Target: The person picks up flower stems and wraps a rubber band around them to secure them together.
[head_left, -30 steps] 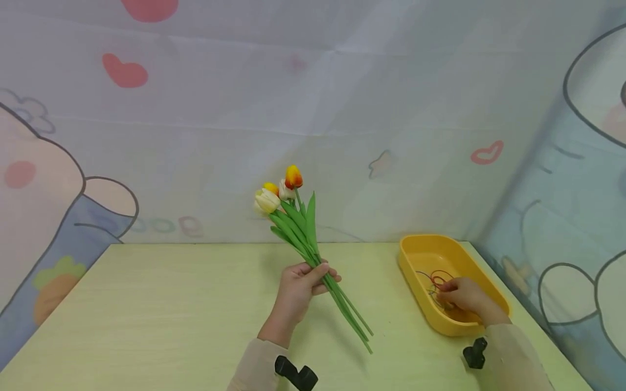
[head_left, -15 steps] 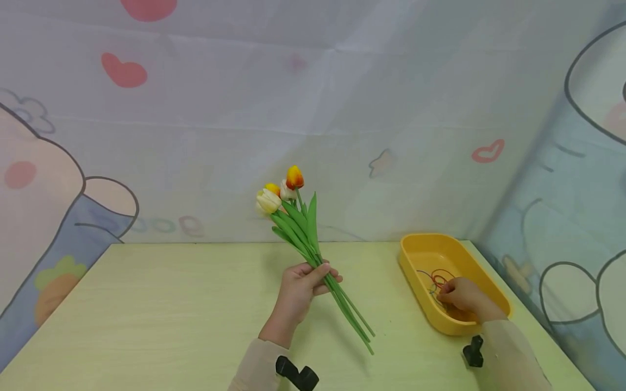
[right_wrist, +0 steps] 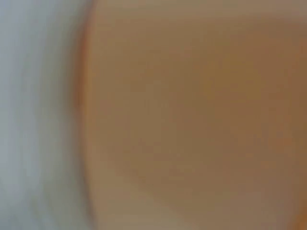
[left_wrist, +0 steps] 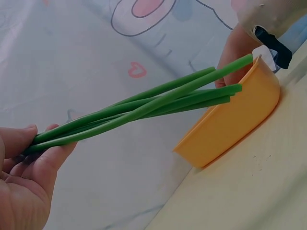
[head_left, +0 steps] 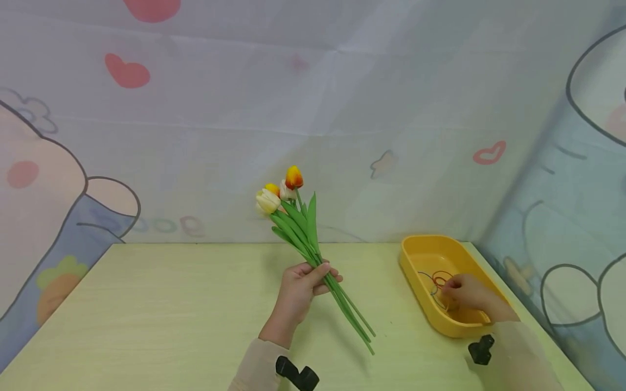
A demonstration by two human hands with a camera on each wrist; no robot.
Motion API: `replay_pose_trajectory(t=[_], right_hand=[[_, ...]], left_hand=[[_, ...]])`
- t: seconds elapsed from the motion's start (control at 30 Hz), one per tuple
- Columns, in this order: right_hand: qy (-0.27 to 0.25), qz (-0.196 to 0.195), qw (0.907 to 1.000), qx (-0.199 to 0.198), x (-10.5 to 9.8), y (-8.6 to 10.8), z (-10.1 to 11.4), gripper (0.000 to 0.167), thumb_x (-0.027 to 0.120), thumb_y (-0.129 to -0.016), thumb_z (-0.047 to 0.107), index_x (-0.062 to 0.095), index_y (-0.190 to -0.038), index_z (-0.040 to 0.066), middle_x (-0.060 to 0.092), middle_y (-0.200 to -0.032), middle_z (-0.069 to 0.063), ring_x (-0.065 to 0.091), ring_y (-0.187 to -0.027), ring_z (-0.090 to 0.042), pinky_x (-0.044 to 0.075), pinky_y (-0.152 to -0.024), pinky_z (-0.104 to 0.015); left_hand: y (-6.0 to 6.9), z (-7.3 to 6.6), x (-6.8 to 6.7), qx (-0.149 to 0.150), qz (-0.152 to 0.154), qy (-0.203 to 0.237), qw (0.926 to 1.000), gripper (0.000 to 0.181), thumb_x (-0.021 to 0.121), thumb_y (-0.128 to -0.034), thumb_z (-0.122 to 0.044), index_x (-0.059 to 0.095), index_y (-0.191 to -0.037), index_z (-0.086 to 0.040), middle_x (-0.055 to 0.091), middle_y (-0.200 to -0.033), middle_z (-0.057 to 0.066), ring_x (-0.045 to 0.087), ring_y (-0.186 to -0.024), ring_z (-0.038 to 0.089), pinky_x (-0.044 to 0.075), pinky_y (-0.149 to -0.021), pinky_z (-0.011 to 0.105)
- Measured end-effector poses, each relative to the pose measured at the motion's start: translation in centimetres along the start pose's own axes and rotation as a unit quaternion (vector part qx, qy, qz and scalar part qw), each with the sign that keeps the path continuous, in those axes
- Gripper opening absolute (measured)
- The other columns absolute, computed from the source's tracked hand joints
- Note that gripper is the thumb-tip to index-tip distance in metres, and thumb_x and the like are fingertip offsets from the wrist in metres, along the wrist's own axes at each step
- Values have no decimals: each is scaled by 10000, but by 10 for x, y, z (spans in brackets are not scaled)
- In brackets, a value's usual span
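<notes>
My left hand (head_left: 297, 289) pinches a bunch of tulips (head_left: 296, 221) by the stems, thumb on top, with yellow-orange and white blooms leaning up to the left. In the left wrist view the green stems (left_wrist: 144, 106) stick out past the fingers of the left hand (left_wrist: 29, 179). My right hand (head_left: 470, 296) is inside the yellow tray (head_left: 437, 248), its fingertips bent down beside thin red and blue wires (head_left: 438, 280); whether they pinch a wire cannot be made out. The right wrist view is a blur.
The tray (left_wrist: 235, 127) stands on the right part of the pale table (head_left: 171, 304), close to its right edge. A printed cloth (head_left: 244, 98) hangs behind the table and along its right side. A black wrist camera (head_left: 481, 350) is near the tray's front end.
My right hand has shifted slightly to the right within the tray, and its wrist has moved with it. The left hand and the tulips have hardly moved.
</notes>
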State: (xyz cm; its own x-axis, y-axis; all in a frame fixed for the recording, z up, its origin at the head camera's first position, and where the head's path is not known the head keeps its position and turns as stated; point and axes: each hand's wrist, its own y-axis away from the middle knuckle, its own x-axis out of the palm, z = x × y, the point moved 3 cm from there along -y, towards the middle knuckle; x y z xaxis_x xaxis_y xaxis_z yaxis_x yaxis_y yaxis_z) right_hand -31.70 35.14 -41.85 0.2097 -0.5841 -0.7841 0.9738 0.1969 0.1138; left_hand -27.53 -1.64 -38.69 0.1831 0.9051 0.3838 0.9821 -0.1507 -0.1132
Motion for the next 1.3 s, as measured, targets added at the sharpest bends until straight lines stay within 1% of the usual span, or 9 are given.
replay_pose_trajectory(t=[0.17, 0.3, 0.53, 0.7, 0.83, 0.93, 1.07, 1.23, 1.3], right_hand=[[344, -291, 9983, -360, -15, 8, 14, 160, 564, -967, 107, 596, -904, -37, 583, -795, -55, 502, -715, -177, 432, -595, -254], [629, -628, 9940, -639, -27, 14, 27, 170, 558, -983, 136, 612, -918, -12, 607, -814, -39, 526, -730, -174, 453, -624, -268], [646, -1251, 9855, -945, -41, 30, 57, 165, 558, -990, 142, 603, -962, -13, 597, -812, -37, 469, -687, -121, 422, -573, -228], [590, -1445, 9819, -1071, -47, 41, 78, 193, 537, -1005, 192, 597, -984, 10, 574, -796, -26, 465, -656, -92, 416, -543, -220], [624, -1568, 9780, -1223, -48, 52, 99, 198, 537, -1006, 227, 593, -986, 38, 574, -806, -19, 485, -667, -101, 431, -558, -217], [593, -1698, 9713, -1554, -46, 61, 116, 156, 559, -994, 198, 600, -969, 49, 594, -824, -8, 519, -689, -104, 456, -575, -217], [404, -1840, 9582, -2154, -39, 68, 133, 80, 591, -970, 126, 610, -944, 52, 594, -813, 30, 528, -680, -68, 458, -566, -216], [-94, -1675, 9477, -2716, -28, 75, 152, 32, 594, -959, 77, 602, -941, 52, 551, -766, 60, 517, -628, -89, 455, -505, -222], [-241, -1642, 9414, -2937, -25, 77, 158, 19, 605, -947, 56, 600, -939, 39, 538, -749, 67, 507, -609, -95, 448, -485, -217]], left_hand=[[0, -3, 0, 7, -84, 37, 10000, 177, 611, -936, -33, 641, -993, 132, 707, -789, 43, 721, -781, 158, 590, -781, 297], [0, -5, 0, 50, -90, 140, 9998, 165, 605, -939, -28, 641, -988, 126, 706, -782, 40, 721, -779, 161, 591, -780, 303], [0, -8, -1, 35, -112, 278, 9995, 156, 592, -944, -16, 638, -987, 127, 705, -782, 48, 723, -778, 173, 591, -783, 313], [2, -13, 1, 88, -58, 357, 9993, 139, 577, -953, -15, 647, -973, 103, 705, -787, 43, 724, -783, 172, 589, -790, 313], [3, -18, 2, 148, 13, 417, 9990, 124, 572, -958, -23, 668, -948, 54, 708, -796, 36, 723, -795, 167, 586, -800, 308], [5, -20, 3, 182, 20, 477, 9987, 125, 567, -963, -29, 681, -920, -1, 712, -800, 37, 722, -799, 163, 583, -810, 309], [6, -23, 5, 264, 9, 601, 9978, 160, 568, -967, -48, 692, -868, -47, 714, -798, 42, 723, -796, 163, 581, -820, 318], [8, -28, 7, 481, -60, 812, 9955, 167, 594, -957, -69, 702, -830, -62, 711, -813, 42, 722, -804, 167, 581, -821, 327], [9, -31, 8, 559, -123, 869, 9946, 171, 591, -958, -64, 703, -829, -61, 711, -822, 45, 722, -809, 168, 581, -821, 329]])
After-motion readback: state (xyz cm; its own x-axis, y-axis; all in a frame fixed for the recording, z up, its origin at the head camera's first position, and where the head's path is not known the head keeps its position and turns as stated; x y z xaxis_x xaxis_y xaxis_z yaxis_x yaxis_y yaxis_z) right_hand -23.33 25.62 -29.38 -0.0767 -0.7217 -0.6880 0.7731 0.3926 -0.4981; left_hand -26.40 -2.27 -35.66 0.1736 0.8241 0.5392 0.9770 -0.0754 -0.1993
